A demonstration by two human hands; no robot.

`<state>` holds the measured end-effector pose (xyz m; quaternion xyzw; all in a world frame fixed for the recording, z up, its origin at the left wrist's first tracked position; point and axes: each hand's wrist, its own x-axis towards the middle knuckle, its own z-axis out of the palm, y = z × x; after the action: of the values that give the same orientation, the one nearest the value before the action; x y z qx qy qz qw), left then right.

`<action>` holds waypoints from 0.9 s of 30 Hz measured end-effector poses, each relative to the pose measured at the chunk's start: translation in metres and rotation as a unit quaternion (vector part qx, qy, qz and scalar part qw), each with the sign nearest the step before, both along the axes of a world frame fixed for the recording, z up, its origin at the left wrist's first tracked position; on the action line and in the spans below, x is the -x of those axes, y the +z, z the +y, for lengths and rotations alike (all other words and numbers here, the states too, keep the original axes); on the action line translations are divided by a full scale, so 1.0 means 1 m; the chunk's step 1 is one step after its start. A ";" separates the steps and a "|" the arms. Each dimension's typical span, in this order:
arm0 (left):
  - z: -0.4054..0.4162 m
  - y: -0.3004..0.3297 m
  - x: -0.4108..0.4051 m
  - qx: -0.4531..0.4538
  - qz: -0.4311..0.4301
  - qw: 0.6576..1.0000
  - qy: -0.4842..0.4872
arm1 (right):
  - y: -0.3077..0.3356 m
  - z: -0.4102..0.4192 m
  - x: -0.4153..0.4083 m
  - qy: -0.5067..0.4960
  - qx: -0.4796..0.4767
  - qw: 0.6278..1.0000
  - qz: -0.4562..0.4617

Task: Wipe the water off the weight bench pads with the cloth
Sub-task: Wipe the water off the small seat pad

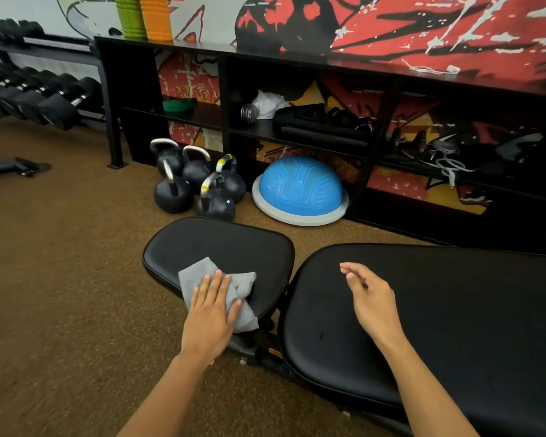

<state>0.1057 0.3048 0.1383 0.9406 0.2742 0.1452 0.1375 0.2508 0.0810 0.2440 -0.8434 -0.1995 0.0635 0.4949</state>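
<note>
The left hand (pixel 210 320) lies flat on the grey cloth (pixel 221 293), pressing it onto the near edge of the small seat pad (pixel 221 247), with no closed grip on it. The right hand (pixel 371 305) hovers empty and loosely spread above the long back pad (pixel 448 326). The seat looks like the pad in hand; next I'd expect strokes across it, then the long pad. No water shows from here.
</note>
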 end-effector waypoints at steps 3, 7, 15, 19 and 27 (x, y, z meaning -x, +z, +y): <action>-0.009 0.002 0.001 0.054 -0.039 0.997 0.044 | 0.006 -0.016 0.011 -0.014 -0.020 1.000 0.011; -0.032 0.003 -0.006 0.134 -0.089 0.983 0.092 | 0.006 -0.033 0.024 -0.019 -0.026 0.999 0.024; -0.067 0.006 -0.007 0.144 -0.087 0.981 0.098 | 0.011 -0.048 0.034 -0.023 -0.016 0.999 0.030; -0.077 0.012 -0.010 0.125 -0.056 0.987 0.086 | 0.011 -0.050 0.034 -0.012 0.013 1.000 0.012; -0.096 0.022 -0.036 0.111 0.014 0.993 0.045 | 0.010 -0.056 0.028 -0.006 0.041 0.999 0.008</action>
<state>0.1419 0.2087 0.1601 0.9081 0.3326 0.1066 0.2310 0.2226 0.0252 0.2537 -0.8634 -0.1873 0.0755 0.4623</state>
